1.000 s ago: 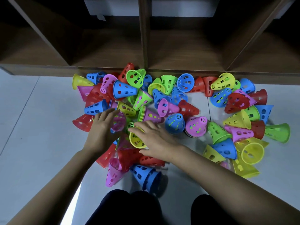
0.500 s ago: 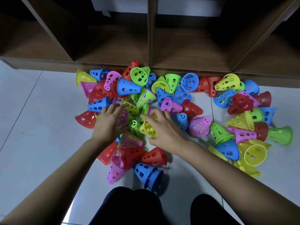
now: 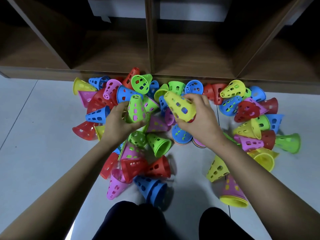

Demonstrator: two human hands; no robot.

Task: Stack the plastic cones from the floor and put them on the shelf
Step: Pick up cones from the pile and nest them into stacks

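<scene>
fingers [image 3: 119, 106] curled: left hand [image 3: 117, 124] grips green cone [image 3: 136, 110], right hand [image 3: 203, 122] yellow cone [image 3: 180, 106], perhaps stacked.

An indoor room, likely a home or playroom. A dark wooden shelf [image 3: 150, 54] of open cubbies stands on pale floor tiles [image 3: 34, 153], with bright perforated plastic cones [image 3: 249, 130] heaped just before it.

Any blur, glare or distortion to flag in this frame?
Head view: wide-angle distortion splays the shelf dividers, its interior dark; a bright reflection marks the floor at bottom left; the yellow cone in the right hand and green cone in the left hand are readable.
</scene>
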